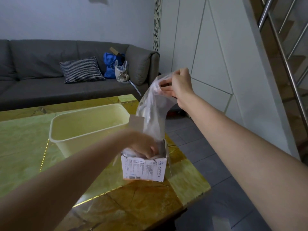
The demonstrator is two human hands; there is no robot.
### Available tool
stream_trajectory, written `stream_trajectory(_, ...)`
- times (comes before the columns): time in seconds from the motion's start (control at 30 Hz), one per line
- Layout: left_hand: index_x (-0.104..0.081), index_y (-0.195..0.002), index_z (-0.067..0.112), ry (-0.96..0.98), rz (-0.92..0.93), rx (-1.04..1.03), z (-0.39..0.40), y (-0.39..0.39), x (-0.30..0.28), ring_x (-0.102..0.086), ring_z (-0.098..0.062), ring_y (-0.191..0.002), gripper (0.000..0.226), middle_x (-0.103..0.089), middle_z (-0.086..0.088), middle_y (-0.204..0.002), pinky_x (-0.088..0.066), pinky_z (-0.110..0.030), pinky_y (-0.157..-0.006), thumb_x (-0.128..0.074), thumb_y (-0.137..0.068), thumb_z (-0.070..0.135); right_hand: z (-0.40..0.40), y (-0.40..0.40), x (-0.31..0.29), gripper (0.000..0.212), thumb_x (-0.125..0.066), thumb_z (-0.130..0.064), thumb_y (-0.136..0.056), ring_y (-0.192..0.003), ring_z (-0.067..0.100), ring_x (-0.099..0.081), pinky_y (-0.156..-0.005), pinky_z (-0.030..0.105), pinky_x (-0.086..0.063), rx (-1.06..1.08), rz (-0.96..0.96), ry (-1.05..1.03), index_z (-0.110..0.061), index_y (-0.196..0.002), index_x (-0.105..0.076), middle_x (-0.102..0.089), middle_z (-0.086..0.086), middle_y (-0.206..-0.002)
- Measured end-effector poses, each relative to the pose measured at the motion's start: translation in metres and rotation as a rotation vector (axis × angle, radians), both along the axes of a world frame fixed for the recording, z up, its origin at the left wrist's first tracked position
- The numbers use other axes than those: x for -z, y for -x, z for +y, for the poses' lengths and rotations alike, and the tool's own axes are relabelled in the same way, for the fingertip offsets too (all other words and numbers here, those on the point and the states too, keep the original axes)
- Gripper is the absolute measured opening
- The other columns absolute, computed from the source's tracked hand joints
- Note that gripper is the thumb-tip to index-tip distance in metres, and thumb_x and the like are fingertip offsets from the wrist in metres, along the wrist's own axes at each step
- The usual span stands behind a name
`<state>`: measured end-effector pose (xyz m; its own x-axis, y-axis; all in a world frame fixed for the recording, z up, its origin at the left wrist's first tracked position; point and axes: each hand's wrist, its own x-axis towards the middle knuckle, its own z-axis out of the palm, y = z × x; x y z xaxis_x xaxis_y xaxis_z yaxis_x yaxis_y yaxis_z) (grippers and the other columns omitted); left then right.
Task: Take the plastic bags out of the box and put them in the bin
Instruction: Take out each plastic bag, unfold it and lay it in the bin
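- The right hand [177, 86], in the right half of the frame a little above mid-height, pinches the top edge of a clear plastic bag [152, 114] between curled fingers and thumb.
- The plastic bag hangs down and left from that hand in a long curve, and its lower end still sits inside the box [144, 169].
- The box is white card with dark print on its near face, standing upright just below the centre of the frame on the counter [141, 202]; its top flaps are open, one rising at the back.
- The left hand [143, 145] reaches into the open top of the box, fingers bent down among crumpled clear plastic; it is motion-blurred, so I cannot tell whether it grips anything.
- The bin [86, 127], a pale yellowish plastic tub, stands on the counter just left of and behind the box, near the centre left of the frame.
- The counter has a glossy yellow-green and amber stone-like top.
- In the upper left, a grey sofa [41, 67] carries a checked cushion [81, 70], a blue bag [110, 65] and a small pale bag [121, 72].
- A metal stair railing [281, 39] crosses the upper right corner.
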<state>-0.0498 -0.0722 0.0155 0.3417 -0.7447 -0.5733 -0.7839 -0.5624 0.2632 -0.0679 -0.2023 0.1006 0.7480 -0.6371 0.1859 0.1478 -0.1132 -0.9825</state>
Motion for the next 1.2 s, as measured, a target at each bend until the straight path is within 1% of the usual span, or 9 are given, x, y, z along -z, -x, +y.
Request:
stream_trajectory(0.13,-0.044,-0.134,0.028,0.207,0.350,-0.242,0.032,-0.012,-0.051,-0.040,-0.005,-0.126,0.046,-0.047,0.012,-0.133,-0.032,-0.019,-0.102,-0.046,-0.094,0.004,0.003,0.003,-0.007,0.016,-0.026,-0.014,-0.103,-0.057,0.025,-0.064,-0.049,0.029,-0.055,-0.018,-0.060,0.078,-0.015,-0.088,-0.032,-0.065,0.020,-0.092)
stream_trajectory(0.3,-0.065,-0.103,0.020,0.282,0.332,-0.409,0.079,-0.036,-0.077,-0.064,-0.005,-0.102,0.019,-0.067,0.003,-0.114,-0.052,-0.018,-0.086,-0.061,-0.085,0.023,0.021,0.001,-0.023,0.022,-0.026,-0.017,-0.103,-0.056,0.030,-0.063,-0.052,0.033,-0.054,-0.044,-0.079,0.232,-0.021,-0.082,-0.030,-0.061,0.014,-0.083)
stream_trajectory(0.4,-0.067,-0.097,0.017,0.288,-0.009,-0.584,0.099,-0.054,-0.094,-0.067,-0.009,-0.083,0.046,-0.071,0.001,-0.098,-0.054,-0.020,-0.068,-0.069,-0.062,0.047,0.031,-0.001,-0.032,0.009,-0.026,-0.017,-0.103,-0.058,0.030,-0.063,-0.057,0.035,-0.056,-0.093,-0.082,0.286,-0.014,-0.097,-0.032,-0.060,0.011,-0.084)
stream_trajectory(0.5,-0.063,-0.112,0.005,0.247,-0.664,-0.622,0.107,-0.057,-0.111,-0.058,-0.021,-0.084,0.046,-0.065,-0.010,-0.098,-0.048,-0.031,-0.074,-0.067,-0.079,0.038,0.041,-0.003,-0.041,0.007,-0.026,-0.016,-0.103,-0.054,0.026,-0.062,-0.052,0.031,-0.055,-0.075,-0.103,0.276,-0.014,-0.099,-0.032,-0.061,0.014,-0.091)
stream_trajectory(0.57,-0.052,-0.124,0.000,0.417,-0.851,-0.646,0.104,-0.052,-0.114,-0.054,-0.026,-0.093,0.064,-0.057,-0.015,-0.105,-0.044,-0.035,-0.083,-0.067,-0.078,0.043,0.046,-0.006,-0.046,0.006,-0.027,-0.014,-0.103,-0.054,0.025,-0.062,-0.046,0.027,-0.054,-0.064,-0.091,0.231,-0.014,-0.102,-0.032,-0.061,0.017,-0.095)
stream_trajectory(0.77,-0.040,-0.121,0.008,1.226,-0.350,-0.797,0.088,-0.053,-0.102,-0.052,-0.022,-0.104,0.055,-0.052,-0.010,-0.119,-0.042,-0.027,-0.087,-0.071,-0.077,0.016,0.039,-0.001,-0.033,0.013,-0.028,-0.002,-0.100,-0.057,0.026,-0.064,-0.048,0.028,-0.055,-0.311,0.076,0.070,-0.007,-0.110,-0.034,-0.062,0.019,-0.080)
stream_trajectory(0.9,-0.050,-0.111,0.007,1.185,-0.434,-0.790,0.085,-0.063,-0.082,-0.061,-0.023,-0.085,0.035,-0.066,-0.011,-0.095,-0.046,-0.025,-0.070,-0.067,-0.080,0.004,0.028,0.002,-0.018,0.018,-0.030,0.000,-0.099,-0.064,0.030,-0.065,-0.060,0.032,-0.057,-0.406,0.300,0.129,-0.002,-0.085,-0.043,-0.062,0.021,-0.079)
stream_trajectory(1.0,-0.057,-0.114,0.009,1.033,-0.546,-0.725,0.077,-0.067,-0.076,-0.060,-0.023,-0.093,0.031,-0.066,-0.010,-0.102,-0.045,-0.029,-0.079,-0.063,-0.084,0.008,0.018,0.001,-0.008,0.015,-0.035,0.001,-0.097,-0.070,0.032,-0.066,-0.065,0.033,-0.058,-0.486,0.496,0.243,0.000,-0.086,-0.046,-0.063,0.022,-0.082)
stream_trajectory(1.2,-0.049,-0.132,0.018,0.352,-0.185,-0.549,0.076,-0.053,-0.038,-0.053,-0.025,-0.111,0.040,-0.049,-0.008,-0.135,-0.049,-0.029,-0.081,-0.051,-0.093,0.030,0.003,0.009,0.002,0.006,-0.057,-0.001,-0.090,-0.087,0.028,-0.070,-0.079,0.032,-0.057,-0.692,0.961,0.682,-0.004,-0.086,-0.061,-0.071,0.017,-0.094)
